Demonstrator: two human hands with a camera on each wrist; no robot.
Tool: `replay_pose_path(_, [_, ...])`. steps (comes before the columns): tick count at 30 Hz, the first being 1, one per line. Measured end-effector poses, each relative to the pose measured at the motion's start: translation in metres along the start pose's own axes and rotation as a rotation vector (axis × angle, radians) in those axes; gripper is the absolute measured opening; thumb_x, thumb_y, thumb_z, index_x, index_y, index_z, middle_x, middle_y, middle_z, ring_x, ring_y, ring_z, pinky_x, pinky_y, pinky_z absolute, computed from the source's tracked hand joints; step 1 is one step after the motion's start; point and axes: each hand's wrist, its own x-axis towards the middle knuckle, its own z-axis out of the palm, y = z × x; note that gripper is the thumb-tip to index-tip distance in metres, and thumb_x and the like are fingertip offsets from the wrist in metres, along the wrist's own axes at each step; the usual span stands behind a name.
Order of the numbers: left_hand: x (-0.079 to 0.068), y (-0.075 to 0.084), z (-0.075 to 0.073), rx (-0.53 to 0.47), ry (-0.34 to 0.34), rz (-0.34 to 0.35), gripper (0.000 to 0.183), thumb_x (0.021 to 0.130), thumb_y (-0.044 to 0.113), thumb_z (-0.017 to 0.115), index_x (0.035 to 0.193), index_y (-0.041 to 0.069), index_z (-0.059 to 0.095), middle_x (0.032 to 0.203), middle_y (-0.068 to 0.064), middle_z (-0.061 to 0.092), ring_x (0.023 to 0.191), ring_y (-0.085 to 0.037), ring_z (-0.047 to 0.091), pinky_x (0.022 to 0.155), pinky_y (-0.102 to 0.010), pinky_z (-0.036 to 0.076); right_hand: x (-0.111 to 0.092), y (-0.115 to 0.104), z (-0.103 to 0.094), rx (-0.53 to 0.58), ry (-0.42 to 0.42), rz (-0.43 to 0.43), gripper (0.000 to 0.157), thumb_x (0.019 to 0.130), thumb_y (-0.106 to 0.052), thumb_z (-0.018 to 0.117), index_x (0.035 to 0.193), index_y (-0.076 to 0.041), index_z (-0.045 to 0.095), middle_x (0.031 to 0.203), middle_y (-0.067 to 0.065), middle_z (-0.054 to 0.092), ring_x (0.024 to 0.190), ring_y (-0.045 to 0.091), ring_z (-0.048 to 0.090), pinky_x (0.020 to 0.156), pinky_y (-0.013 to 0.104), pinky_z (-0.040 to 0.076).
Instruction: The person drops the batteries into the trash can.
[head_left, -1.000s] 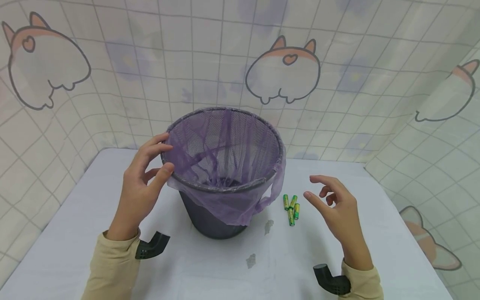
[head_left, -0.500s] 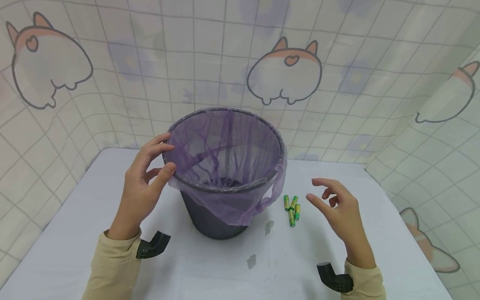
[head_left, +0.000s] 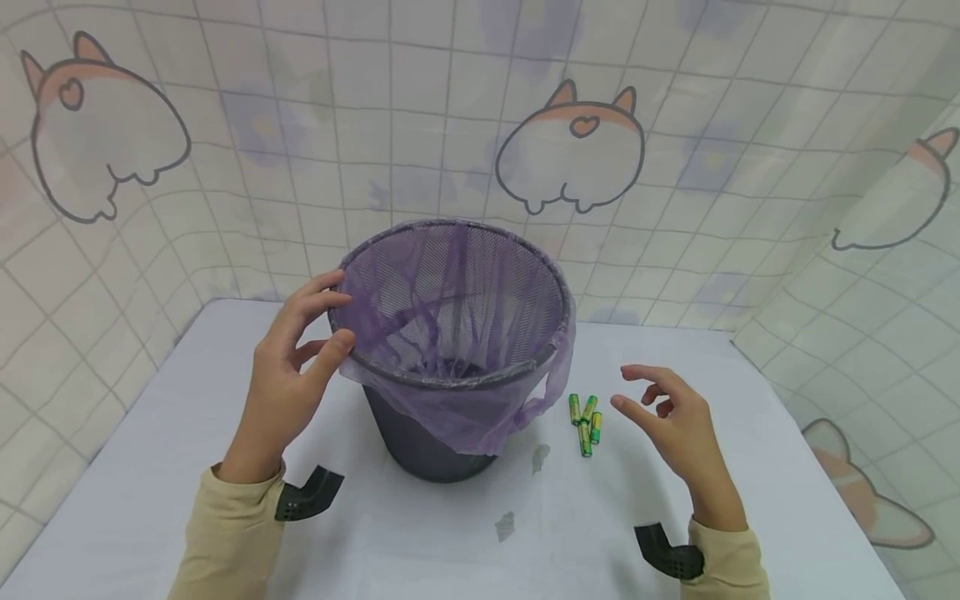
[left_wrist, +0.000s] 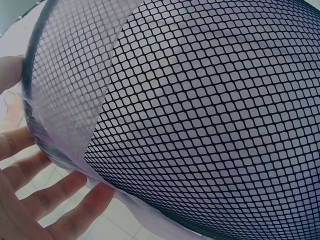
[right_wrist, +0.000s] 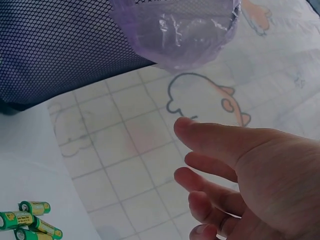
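Observation:
A dark mesh wastebasket (head_left: 423, 450) stands upright, lined with a thin purple bin bag (head_left: 457, 408) folded over its rim. My left hand (head_left: 288, 367) touches the left side of the rim from outside, thumb and fingers spread apart. In the left wrist view the fingertips (left_wrist: 100, 197) rest against the bag and mesh. My right hand (head_left: 671, 425) hovers to the right of several green and yellow batteries (head_left: 585, 439), holding nothing. Its thumb and fingers are apart and loosely bent. The batteries lie in a small cluster on the white table, right of the wastebasket.
Two grey patches (head_left: 505, 526) mark the white tabletop (head_left: 405, 550) in front of and beside the wastebasket. A tile-patterned curtain (head_left: 420, 142) with cartoon dogs surrounds the back and sides. A black curved piece (head_left: 309, 495) sits on each sleeve cuff.
The head view has shifted slightly, so the scene sits a little lower. My right hand has drifted very slightly towards me. The left hand, wastebasket and batteries stay as they were.

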Motion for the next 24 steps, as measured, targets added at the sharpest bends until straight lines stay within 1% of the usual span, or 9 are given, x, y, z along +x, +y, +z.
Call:
replay_pose_path(4, [0.000, 0.000, 0.000, 0.000, -0.001, 0.006, 0.039, 0.093, 0.006, 0.061, 0.130, 0.012, 0.056, 0.149, 0.003, 0.044, 0.137, -0.012, 0.043, 0.087, -0.013, 0.048, 0.000, 0.006, 0.003, -0.016, -0.024, 0.024, 0.036, 0.085, -0.022, 0.075, 0.118, -0.013, 0.066, 0.112, 0.005, 0.068, 0.081, 0.009, 0.047, 0.066, 0.019, 0.039])
replay_pose_path(9, [-0.001, 0.000, 0.000, -0.022, -0.003, 0.021, 0.038, 0.093, 0.005, 0.061, 0.130, 0.011, 0.056, 0.149, 0.002, 0.044, 0.137, -0.014, 0.043, 0.088, -0.014, 0.049, 0.002, 0.012, 0.007, -0.035, -0.034, 0.029, 0.037, 0.085, -0.024, 0.075, 0.119, -0.014, 0.066, 0.111, 0.006, 0.067, 0.082, 0.012, 0.048, 0.066, 0.017, 0.039])
replay_pose_path(14, [0.000, -0.001, 0.001, -0.029, -0.001, 0.032, 0.038, 0.093, 0.006, 0.061, 0.130, 0.010, 0.056, 0.149, 0.000, 0.044, 0.137, -0.014, 0.043, 0.087, -0.014, 0.049, 0.002, 0.017, 0.009, -0.048, -0.060, 0.041, 0.038, 0.085, -0.025, 0.075, 0.120, -0.013, 0.065, 0.113, 0.007, 0.067, 0.083, 0.010, 0.049, 0.067, 0.016, 0.040])
replay_pose_path(24, [0.000, -0.001, 0.001, -0.022, -0.002, 0.029, 0.038, 0.093, 0.005, 0.061, 0.130, 0.010, 0.056, 0.149, 0.001, 0.045, 0.137, -0.013, 0.043, 0.087, -0.013, 0.049, 0.003, 0.029, 0.011, -0.075, -0.169, 0.107, 0.044, 0.085, -0.028, 0.075, 0.124, -0.013, 0.063, 0.117, 0.007, 0.065, 0.088, 0.015, 0.049, 0.073, 0.022, 0.042])
